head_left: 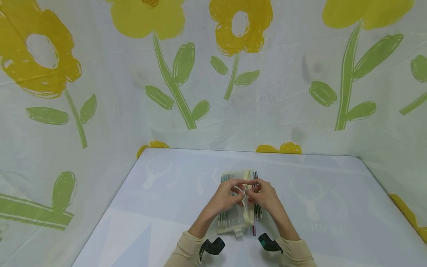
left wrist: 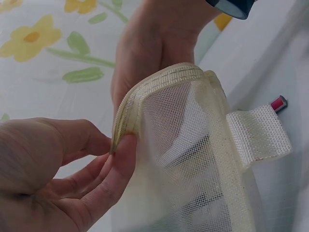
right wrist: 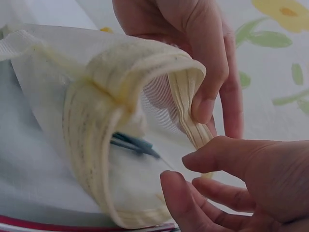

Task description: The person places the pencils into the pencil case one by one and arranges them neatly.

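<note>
Cream from above, a mesh pouch (head_left: 237, 215) is lying on the surface (head_left: 160, 226), whose faint lettering (head_left: 328, 229) is escaping me. From the left wrist, the left grip (left wrist: 36, 174) is pinching its zip edge (left wrist: 161, 79); from the right wrist, it's gaping; the right grip's (right wrist: 270, 179) state I can't tell.

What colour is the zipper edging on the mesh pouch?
Cream, a pale yellowish shade. The zipper edging shows best in the left wrist view.
</note>
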Available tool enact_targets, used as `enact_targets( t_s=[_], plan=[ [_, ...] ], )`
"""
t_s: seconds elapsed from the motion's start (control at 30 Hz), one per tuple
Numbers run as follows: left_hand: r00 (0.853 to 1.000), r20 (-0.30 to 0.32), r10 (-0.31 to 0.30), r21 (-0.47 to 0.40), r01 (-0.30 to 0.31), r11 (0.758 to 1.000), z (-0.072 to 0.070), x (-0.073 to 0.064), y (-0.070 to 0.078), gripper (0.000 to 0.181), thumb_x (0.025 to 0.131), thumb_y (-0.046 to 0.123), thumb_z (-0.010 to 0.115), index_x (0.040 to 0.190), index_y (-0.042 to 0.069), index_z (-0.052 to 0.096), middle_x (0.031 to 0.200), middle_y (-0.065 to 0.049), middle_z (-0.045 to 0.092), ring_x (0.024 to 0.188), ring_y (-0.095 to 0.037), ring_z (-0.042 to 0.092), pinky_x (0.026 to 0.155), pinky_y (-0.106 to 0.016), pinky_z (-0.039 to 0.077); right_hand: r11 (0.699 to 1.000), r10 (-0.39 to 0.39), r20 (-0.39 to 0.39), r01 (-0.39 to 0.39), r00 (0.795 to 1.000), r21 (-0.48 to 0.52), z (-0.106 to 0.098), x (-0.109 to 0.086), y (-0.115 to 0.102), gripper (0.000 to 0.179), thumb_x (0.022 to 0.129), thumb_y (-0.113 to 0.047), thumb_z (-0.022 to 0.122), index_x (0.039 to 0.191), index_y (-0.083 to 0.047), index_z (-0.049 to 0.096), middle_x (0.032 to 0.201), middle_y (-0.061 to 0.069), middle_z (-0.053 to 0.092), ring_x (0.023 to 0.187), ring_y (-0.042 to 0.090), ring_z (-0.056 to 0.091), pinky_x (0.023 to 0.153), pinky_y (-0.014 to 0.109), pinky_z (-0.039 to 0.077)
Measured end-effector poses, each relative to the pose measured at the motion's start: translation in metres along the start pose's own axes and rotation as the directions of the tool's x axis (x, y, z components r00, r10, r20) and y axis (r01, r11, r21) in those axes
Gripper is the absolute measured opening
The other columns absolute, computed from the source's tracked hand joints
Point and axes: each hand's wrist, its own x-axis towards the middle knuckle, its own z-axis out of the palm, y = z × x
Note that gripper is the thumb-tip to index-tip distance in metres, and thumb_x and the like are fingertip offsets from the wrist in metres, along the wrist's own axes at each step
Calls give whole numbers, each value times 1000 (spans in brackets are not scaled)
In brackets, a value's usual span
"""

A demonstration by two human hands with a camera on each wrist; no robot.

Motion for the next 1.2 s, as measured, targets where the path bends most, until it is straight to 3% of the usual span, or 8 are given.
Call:
enact_targets(
  t_s=[0.23,0.47,0.67,0.83,1.0,1.2],
  plan=[
    [1000,8,0,-19,1,1000,-1,-1,1,44,91,-1,57,135,5,57,117,-20,60,94,-21,67,64,-35,66,1000,9,5,-9,1000,-2,-6,2,6,32,90,-12,68,118,4,63,89,17,69,62,19,69,56,32,64],
    [1000,4,-10,-10,10,1000,-5,-1,1,44,92,-2,56,136,4,56,119,-24,59,96,-25,67,66,-38,66,994,61,-22,-63,998,-89,-14,2,13,35,90,-16,70,117,3,62,87,16,70,59,14,66,55,29,63],
    [1000,-24,-15,-21,15,1000,-11,-1,0,45,91,-3,56,135,2,56,118,-26,59,95,-31,68,65,-38,66,969,123,-5,-121,992,-216,-22,1,15,41,87,-21,73,119,3,62,88,14,70,61,14,63,56,27,58],
    [1000,-30,-9,-21,8,1000,-13,-1,1,45,91,-2,56,136,2,56,117,-26,59,95,-35,68,65,-39,66,948,189,1,-182,982,-259,-25,0,18,43,85,-19,75,120,2,62,85,11,70,59,14,62,54,25,54],
    [1000,-28,7,-8,-7,1000,-14,-2,1,44,92,-1,55,136,1,55,117,-25,59,92,-29,68,64,-38,66,942,202,-6,-196,979,-272,-24,1,19,42,84,-15,75,120,3,62,82,9,70,57,13,62,53,24,52],
    [999,-35,-21,-16,21,1000,-13,-2,1,44,92,-1,56,136,3,56,118,-24,59,93,-27,67,67,-41,66,941,203,-8,-197,979,-276,-27,-1,20,42,84,-14,75,120,4,61,80,8,71,56,13,63,52,25,52]
  ],
)
